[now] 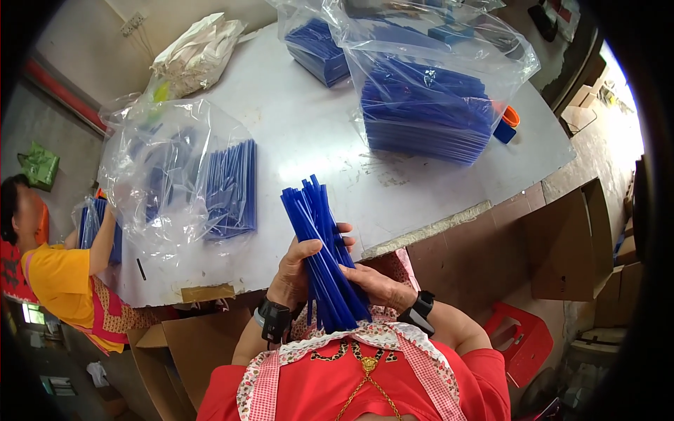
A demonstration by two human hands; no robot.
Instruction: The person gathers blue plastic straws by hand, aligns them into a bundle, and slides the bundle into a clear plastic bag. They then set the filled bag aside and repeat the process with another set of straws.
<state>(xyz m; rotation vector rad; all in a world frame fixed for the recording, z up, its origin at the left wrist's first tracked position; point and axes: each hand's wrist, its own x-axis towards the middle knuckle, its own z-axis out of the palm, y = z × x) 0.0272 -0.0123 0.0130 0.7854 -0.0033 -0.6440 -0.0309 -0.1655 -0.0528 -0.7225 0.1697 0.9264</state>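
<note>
Notably, the left hand (291, 268) has its fingers closed around the strips (324, 277) by the worktop (295, 119) edge, the right hand (380, 285), partly hidden, apparently gripping too; with ends uneven, a slack hold could let some slide out.

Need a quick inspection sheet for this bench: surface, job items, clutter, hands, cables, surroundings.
Surface: pale table, dark scuffs; brown tape along the near edge.
Job's things: bundle of blue strips held upright-ish, top ends uneven; blue stacks on the table, partly covered by clear plastic bags.
Clutter: white sack; thin black strip; small orange-and-blue item.
Hands: left hand and right hand both closed on the bundle.
Cables: thin wire-like lines below the wall socket.
Surroundings: co-worker in yellow at left; open cardboard box and red stool at right.
</note>
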